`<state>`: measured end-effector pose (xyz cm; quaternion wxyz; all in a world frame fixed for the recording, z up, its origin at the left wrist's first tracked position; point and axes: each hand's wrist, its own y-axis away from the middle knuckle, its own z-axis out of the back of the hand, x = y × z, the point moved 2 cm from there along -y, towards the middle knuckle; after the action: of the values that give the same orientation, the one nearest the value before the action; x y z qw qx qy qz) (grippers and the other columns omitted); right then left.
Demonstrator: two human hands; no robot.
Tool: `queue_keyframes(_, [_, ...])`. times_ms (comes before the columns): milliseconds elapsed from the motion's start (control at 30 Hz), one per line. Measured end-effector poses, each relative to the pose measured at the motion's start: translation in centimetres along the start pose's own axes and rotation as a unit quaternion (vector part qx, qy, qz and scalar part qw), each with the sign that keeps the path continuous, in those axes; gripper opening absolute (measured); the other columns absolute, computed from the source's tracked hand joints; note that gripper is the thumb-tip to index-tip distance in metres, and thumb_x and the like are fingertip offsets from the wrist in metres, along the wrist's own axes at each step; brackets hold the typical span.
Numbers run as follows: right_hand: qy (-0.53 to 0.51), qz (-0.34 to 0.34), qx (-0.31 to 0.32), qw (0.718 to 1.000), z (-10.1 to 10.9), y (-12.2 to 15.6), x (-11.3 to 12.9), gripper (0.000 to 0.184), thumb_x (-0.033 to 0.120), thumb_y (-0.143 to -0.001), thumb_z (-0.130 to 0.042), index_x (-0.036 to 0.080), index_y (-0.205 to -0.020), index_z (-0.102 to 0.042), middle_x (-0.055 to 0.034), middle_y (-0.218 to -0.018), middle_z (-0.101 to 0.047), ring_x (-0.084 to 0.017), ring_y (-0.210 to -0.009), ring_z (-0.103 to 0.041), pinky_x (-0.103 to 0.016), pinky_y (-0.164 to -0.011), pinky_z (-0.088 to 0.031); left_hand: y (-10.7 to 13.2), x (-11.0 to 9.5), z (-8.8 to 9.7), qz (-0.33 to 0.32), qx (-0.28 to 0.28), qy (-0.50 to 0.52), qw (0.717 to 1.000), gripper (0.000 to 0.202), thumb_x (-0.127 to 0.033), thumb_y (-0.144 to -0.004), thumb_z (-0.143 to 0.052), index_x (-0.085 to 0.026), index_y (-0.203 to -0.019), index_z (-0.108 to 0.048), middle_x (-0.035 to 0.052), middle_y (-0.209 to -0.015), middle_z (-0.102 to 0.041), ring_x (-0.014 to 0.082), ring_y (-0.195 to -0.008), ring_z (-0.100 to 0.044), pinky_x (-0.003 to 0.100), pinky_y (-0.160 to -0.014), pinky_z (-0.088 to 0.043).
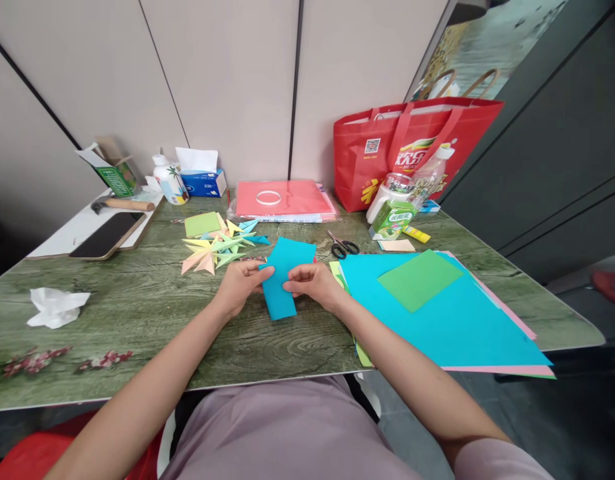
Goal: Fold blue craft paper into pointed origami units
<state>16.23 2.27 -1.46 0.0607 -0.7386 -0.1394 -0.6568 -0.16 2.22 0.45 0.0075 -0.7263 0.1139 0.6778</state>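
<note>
A folded piece of blue paper (283,277) lies on the green wood-grain table (137,313) in front of me. My left hand (240,283) pinches its left edge with thumb and fingers pressed on it. From the right, my right hand (313,283) presses and pinches the same paper near its middle. Just beyond the left hand sits a cluster of folded paper stars (217,248) in yellow, pink, green and blue.
A stack of large blue, pink and green sheets (437,313) lies to the right, overhanging the table edge. Scissors (343,247), a red bag (407,150), bottles, a glue stick, a tissue box (203,181), a phone (107,235) and a crumpled tissue (54,307) surround the work spot.
</note>
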Motion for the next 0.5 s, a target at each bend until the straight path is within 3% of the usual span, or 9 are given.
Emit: queue_keyframes(500, [-0.018,-0.016,-0.027,0.999,0.25,-0.07,-0.01,0.033,0.029,-0.041,-0.081,0.014,-0.066,-0.064,0.0039,-0.053,-0.062,-0.008,-0.049,-0.054,-0.025,-0.052,-0.050,-0.05,0.20,0.10,-0.007,-0.017,0.016,1.000,0.033,-0.038,-0.053,-0.077,-0.013,-0.072,-0.067,0.0021,-0.061,-0.066,0.0127,-0.052,-0.057,0.026,-0.053,-0.049])
